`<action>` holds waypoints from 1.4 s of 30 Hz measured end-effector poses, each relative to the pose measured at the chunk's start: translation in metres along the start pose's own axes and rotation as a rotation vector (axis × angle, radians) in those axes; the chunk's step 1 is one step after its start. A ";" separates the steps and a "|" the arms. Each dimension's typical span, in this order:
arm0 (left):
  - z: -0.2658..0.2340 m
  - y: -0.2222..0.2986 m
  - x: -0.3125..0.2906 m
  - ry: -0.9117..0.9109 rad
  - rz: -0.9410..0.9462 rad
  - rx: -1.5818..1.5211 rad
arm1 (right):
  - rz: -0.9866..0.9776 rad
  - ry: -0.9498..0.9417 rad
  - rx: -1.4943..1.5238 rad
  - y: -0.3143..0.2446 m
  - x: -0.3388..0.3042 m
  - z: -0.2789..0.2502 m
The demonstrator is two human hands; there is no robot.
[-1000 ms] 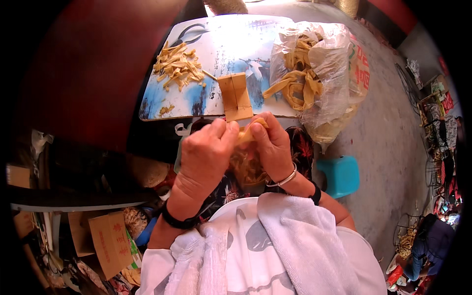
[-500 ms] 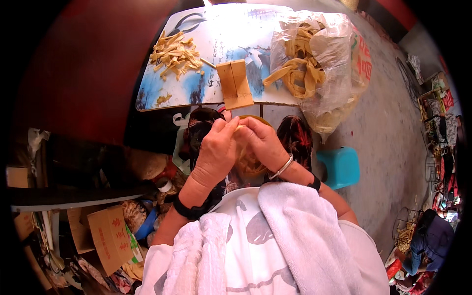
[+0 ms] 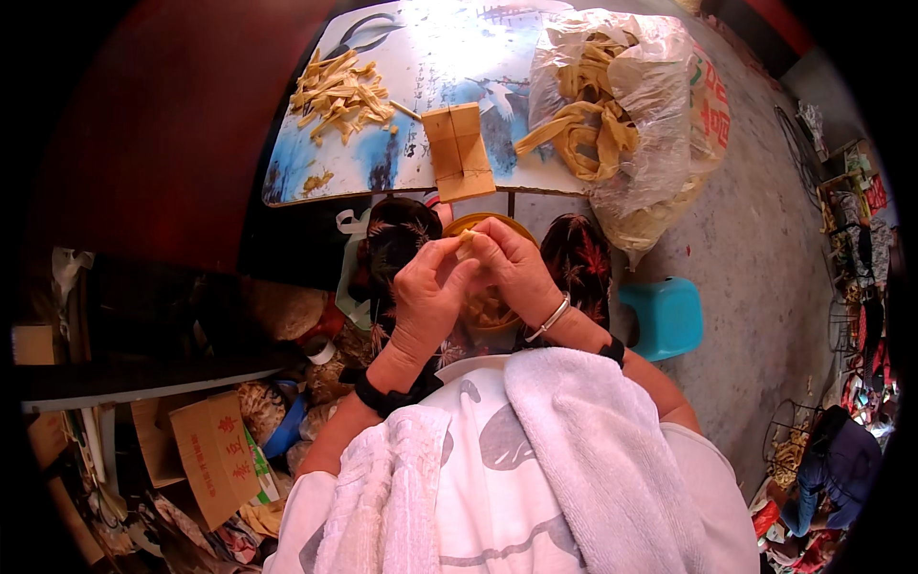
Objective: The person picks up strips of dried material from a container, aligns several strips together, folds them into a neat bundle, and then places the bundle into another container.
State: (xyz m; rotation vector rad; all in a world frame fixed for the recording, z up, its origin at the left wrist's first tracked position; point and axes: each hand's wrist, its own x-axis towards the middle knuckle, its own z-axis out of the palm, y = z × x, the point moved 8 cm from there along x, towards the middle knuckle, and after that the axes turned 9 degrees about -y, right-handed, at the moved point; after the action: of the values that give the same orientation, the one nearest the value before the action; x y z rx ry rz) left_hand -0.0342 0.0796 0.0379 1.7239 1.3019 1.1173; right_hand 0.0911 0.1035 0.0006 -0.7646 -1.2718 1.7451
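My left hand [image 3: 424, 295] and my right hand [image 3: 519, 275] meet above a yellow-rimmed bowl [image 3: 494, 218] between my knees. Their fingertips pinch a small pale-yellow piece [image 3: 466, 251], mostly covered by the fingers. Short tan pieces [image 3: 488, 308] lie in the bowl, partly hidden by my hands. Just beyond, a wooden block with a thin wire across it [image 3: 461, 158] sits at the table's near edge. On the table's left is a heap of short tan strips [image 3: 339, 96]. Long flat tan strips [image 3: 583, 143] spill from a clear plastic bag [image 3: 660, 115] on the right.
The painted white-and-blue table [image 3: 421, 158] spans the space ahead. A turquoise stool [image 3: 665, 319] stands to the right on the grey floor. Cardboard boxes [image 3: 212, 459] and clutter fill the lower left. Another person [image 3: 841, 469] shows at the far lower right among more goods.
My left thumb and fingers have spread a little, and the small piece shows more between the fingertips. The whole view has shifted slightly.
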 end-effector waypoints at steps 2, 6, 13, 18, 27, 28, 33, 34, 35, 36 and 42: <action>-0.003 0.009 -0.001 0.027 0.058 0.127 | 0.007 0.025 -0.190 -0.010 -0.004 0.003; -0.017 0.001 0.007 0.002 0.004 0.139 | -0.023 -0.048 -0.400 -0.031 -0.012 0.014; -0.031 0.025 0.008 -0.058 0.178 0.631 | -0.534 0.064 -1.475 -0.044 -0.034 0.010; -0.032 0.023 0.007 -0.059 0.192 0.666 | -0.598 0.075 -1.521 -0.040 -0.034 0.008; -0.019 0.032 0.020 -0.215 0.329 0.570 | -0.322 0.028 -0.787 -0.041 -0.010 0.001; -0.015 0.034 0.020 -0.246 0.345 0.555 | -0.283 -0.049 -0.810 -0.040 -0.004 0.005; 0.009 -0.024 0.014 -0.218 -0.127 -0.331 | -0.013 0.121 -0.344 -0.017 0.002 -0.014; 0.021 -0.035 0.007 -0.245 -0.220 -0.519 | -0.014 0.140 -0.349 -0.018 0.002 -0.016; 0.034 -0.041 -0.001 -0.276 -0.317 -0.710 | -0.011 0.165 -0.353 -0.017 -0.001 -0.019; 0.039 -0.041 -0.005 -0.264 -0.349 -0.753 | -0.051 0.170 -0.332 -0.014 0.000 -0.021; 0.030 -0.037 -0.010 -0.176 -0.242 -0.413 | -0.036 0.185 -0.148 -0.006 -0.001 -0.025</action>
State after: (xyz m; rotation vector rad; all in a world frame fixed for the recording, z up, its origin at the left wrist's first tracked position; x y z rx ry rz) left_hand -0.0219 0.0783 -0.0090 1.2916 1.0513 0.9870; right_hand 0.1139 0.1153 -0.0014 -0.9584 -1.2898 1.5260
